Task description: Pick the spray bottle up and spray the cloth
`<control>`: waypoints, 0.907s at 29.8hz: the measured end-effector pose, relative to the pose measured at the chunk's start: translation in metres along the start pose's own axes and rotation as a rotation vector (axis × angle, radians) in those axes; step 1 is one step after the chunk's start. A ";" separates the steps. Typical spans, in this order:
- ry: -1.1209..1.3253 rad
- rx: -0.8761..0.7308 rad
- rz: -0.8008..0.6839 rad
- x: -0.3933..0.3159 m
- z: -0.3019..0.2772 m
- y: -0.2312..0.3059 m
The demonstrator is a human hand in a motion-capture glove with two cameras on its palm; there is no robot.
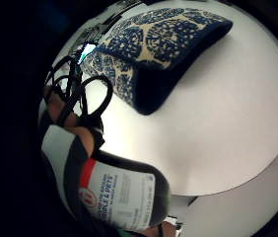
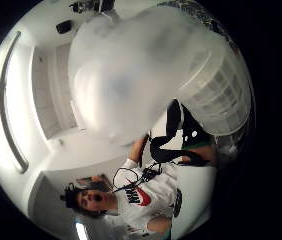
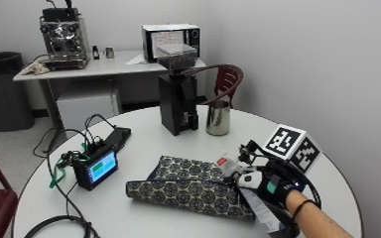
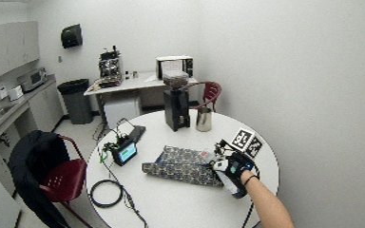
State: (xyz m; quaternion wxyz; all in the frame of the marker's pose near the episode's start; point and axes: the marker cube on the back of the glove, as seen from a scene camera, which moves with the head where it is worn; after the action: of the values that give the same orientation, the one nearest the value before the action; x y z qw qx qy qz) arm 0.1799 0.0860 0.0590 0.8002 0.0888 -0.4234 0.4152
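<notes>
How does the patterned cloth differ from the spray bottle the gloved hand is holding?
The cloth lies folded and flat on the round table; the spray bottle is gripped in the gloved right hand, tilted, its nozzle end toward the cloth. The cloth is dark blue and cream with round motifs; the bottle is plain, with a white printed label seen in the little-finger palm view. The cloth spreads wide; the bottle is narrow. Both are near the table's edge by the person.

Office break room doubling as a recording space

An espresso machine (image 3: 64,35) and microwave (image 3: 171,42) are sitting on a side table (image 3: 104,69), a coffee grinder (image 3: 177,94) is standing on the round white table (image 3: 177,218), and a paper towel dispenser (image 4: 71,35) is hanging above cabinets (image 4: 8,52).
</notes>
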 end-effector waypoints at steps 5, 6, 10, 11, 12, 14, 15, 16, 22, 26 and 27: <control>-0.086 0.123 -0.176 -0.038 -0.010 0.007; -0.109 0.147 -0.209 -0.046 -0.009 0.008; -0.211 0.201 -0.311 -0.067 0.001 0.006; -0.236 0.203 -0.328 -0.072 0.005 0.005; -0.256 0.201 -0.344 -0.076 0.010 0.003; -0.286 0.185 -0.369 -0.084 0.023 -0.002; -0.297 0.173 -0.381 -0.089 0.031 -0.005; -0.307 0.159 -0.394 -0.093 0.040 -0.008; -0.370 0.093 -0.461 -0.118 0.090 -0.032; -0.398 0.067 -0.472 -0.121 0.122 -0.047; -0.406 0.067 -0.466 -0.121 0.129 -0.051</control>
State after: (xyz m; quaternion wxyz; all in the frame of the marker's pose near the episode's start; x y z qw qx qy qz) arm 0.1034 -0.0814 0.0599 0.7696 0.2913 -0.5288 0.2080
